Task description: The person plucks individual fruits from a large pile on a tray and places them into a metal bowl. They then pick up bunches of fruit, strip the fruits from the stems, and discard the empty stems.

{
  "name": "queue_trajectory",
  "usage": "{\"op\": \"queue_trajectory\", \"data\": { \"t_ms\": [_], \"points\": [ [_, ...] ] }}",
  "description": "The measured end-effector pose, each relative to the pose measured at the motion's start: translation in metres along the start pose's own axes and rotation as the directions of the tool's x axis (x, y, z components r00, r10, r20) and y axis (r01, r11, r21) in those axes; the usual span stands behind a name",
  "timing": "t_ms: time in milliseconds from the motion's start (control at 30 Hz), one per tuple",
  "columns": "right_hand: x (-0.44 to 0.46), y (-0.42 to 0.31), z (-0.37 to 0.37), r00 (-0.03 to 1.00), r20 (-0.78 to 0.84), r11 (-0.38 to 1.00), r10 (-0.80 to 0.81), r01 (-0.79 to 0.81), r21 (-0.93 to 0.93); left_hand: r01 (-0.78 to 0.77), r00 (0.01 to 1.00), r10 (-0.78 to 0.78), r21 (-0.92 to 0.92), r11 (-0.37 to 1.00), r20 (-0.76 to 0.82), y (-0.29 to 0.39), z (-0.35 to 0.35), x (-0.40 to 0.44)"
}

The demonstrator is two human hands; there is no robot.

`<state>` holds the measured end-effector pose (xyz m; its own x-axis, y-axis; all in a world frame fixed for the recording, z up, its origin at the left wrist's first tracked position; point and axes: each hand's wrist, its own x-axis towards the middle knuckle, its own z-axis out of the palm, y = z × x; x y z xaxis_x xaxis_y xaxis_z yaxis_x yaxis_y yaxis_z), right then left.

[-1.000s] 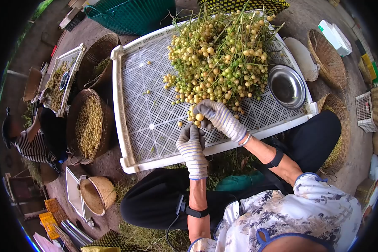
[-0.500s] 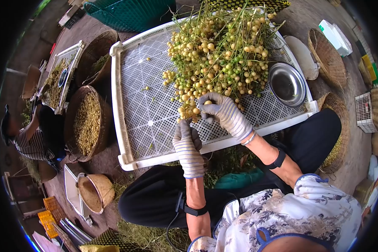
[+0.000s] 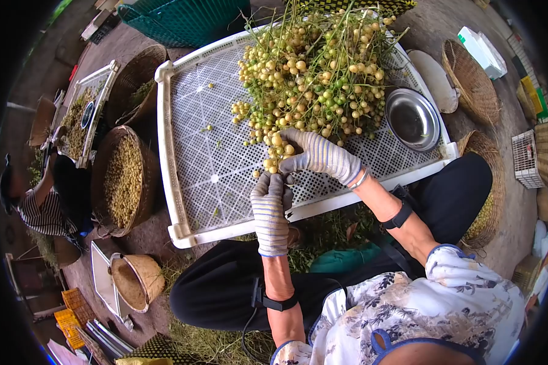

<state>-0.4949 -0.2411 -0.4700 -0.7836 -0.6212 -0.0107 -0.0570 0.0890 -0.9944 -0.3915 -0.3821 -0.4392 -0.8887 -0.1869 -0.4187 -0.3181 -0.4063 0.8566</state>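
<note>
Both my hands wear striped knit gloves with grey fingers. My left hand (image 3: 270, 210) is closed at the tray's near edge, pinching the lower end of a small bunch of round yellow fruit (image 3: 276, 152). Curled around the side of that same bunch are the fingers of my right hand (image 3: 320, 156), thumb low and forefinger above; its fingertips are partly hidden. Just beyond my hands lies a big heap of yellow and green fruit on stems (image 3: 323, 79). It rests on a white perforated tray (image 3: 192, 134) in front of my lap.
A metal bowl (image 3: 413, 120) sits at the tray's right side. To the left stand a basket full of loose fruit (image 3: 123, 176) and a beige bucket (image 3: 137, 281). A green basket (image 3: 186, 21) is behind the tray. Another person (image 3: 45, 201) works at a second tray far left.
My right hand has shifted slightly left, its fingers now closer around the small bunch. My left hand stays nearly in place at the bunch's lower end. The whole view has shifted a little.
</note>
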Motion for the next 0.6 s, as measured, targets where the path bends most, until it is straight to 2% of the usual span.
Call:
{"op": "queue_trajectory", "data": {
  "t_ms": [67, 133, 167, 200, 300, 333, 367, 400, 433, 467, 533, 567, 600],
  "points": [
    [0.001, -0.007, -0.001, 0.998, 0.018, 0.973, 0.059, -0.053, -0.225, -0.027, 0.999, 0.029, 0.08, 0.996, -0.029, -0.003, 0.001, -0.001],
    [-0.001, -0.001, 0.003, 0.993, 0.036, 0.993, 0.109, -0.11, 0.034, -0.005, 0.997, 0.014, 0.115, 0.993, -0.077, -0.005, 0.002, 0.001],
    [-0.002, 0.001, 0.005, 0.99, 0.048, 0.977, 0.131, -0.137, 0.164, -0.006, 0.998, 0.011, 0.066, 0.998, -0.07, -0.007, 0.0, 0.003],
    [-0.004, -0.002, 0.006, 0.999, 0.013, 0.992, 0.05, -0.051, 0.112, -0.006, 0.998, 0.007, 0.017, 1.0, -0.062, -0.009, -0.003, 0.005],
    [-0.005, 0.011, 0.014, 0.993, -0.021, 0.814, 0.113, -0.08, 0.575, 0.027, 0.998, -0.033, -0.122, 0.992, -0.052, -0.012, -0.004, 0.008],
    [-0.004, 0.015, 0.013, 0.988, 0.035, 0.764, 0.149, -0.137, 0.63, 0.053, 0.998, -0.059, -0.159, 0.986, -0.033, -0.008, -0.004, 0.006],
    [-0.004, 0.02, 0.013, 0.988, 0.008, 0.785, 0.154, -0.128, 0.606, 0.079, 0.996, -0.083, -0.196, 0.977, -0.013, -0.004, -0.003, 0.005],
    [-0.003, 0.018, 0.014, 0.987, -0.021, 0.806, 0.16, -0.118, 0.58, 0.058, 0.995, -0.069, -0.145, 0.988, -0.069, -0.002, 0.001, 0.004],
    [-0.002, 0.016, 0.016, 0.985, -0.05, 0.825, 0.165, -0.11, 0.554, 0.055, 0.997, -0.061, -0.109, 0.993, -0.053, -0.003, -0.001, 0.005],
    [0.001, 0.013, 0.017, 0.979, -0.165, 0.956, 0.122, -0.072, 0.283, 0.049, 0.998, -0.052, -0.072, 0.996, -0.039, -0.003, -0.006, 0.006],
    [0.001, -0.002, 0.013, 0.976, -0.189, 0.993, 0.109, -0.117, -0.032, 0.024, 0.998, -0.024, -0.003, 1.0, -0.063, 0.0, -0.006, 0.006],
    [0.001, -0.005, 0.01, 0.975, -0.2, 0.972, 0.1, -0.138, -0.189, 0.03, 0.999, -0.031, -0.026, 0.999, -0.044, -0.001, -0.008, 0.006],
    [0.003, -0.001, 0.008, 0.988, -0.149, 0.978, 0.025, -0.055, -0.199, 0.037, 0.999, -0.038, -0.048, 0.998, -0.026, 0.0, -0.011, 0.008]
  ]
}}
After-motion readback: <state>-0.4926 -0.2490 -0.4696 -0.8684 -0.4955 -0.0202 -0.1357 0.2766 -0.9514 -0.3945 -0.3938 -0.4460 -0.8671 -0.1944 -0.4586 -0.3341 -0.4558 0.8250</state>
